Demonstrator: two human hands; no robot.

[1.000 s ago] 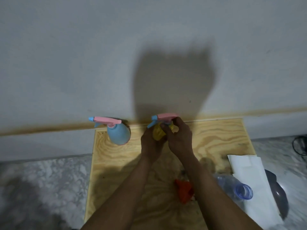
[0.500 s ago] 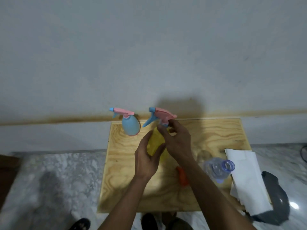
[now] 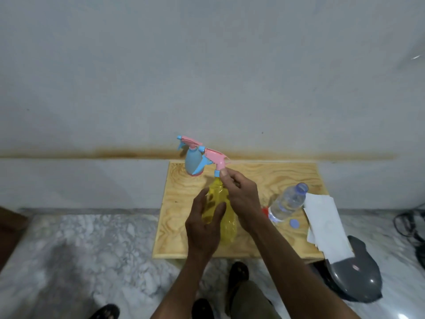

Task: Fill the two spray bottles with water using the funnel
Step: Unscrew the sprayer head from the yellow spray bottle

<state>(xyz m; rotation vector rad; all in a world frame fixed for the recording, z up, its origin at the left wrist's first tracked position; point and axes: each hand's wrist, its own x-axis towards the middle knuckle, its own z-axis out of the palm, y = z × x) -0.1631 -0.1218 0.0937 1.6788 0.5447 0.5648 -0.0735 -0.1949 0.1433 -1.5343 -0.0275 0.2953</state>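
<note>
Nearest, the left hand (image 3: 202, 229) gripped the body of the yellow spray bottle (image 3: 220, 210), fingers and thumb curled round its lower half. Just beyond, the right hand (image 3: 241, 194) pinched the blue collar at the base of the pink trigger head (image 3: 217, 158), thumb and fingertips closed on it at the bottle's neck. The bottle stood tilted over the wooden tabletop (image 3: 264, 176); whether its base touched the wood could not be told. To the right lay a clear water bottle (image 3: 287, 203), uncapped, its mouth pointing away, with a blue cap (image 3: 294, 224) beside it and a red object (image 3: 265, 211), mostly hidden, at its near end. White paper (image 3: 324, 224) overhung the right edge. Farthest, the light-blue spray bottle (image 3: 192, 163) stood upright at the tabletop's rear edge, against the wall, its trigger head fitted.
</note>
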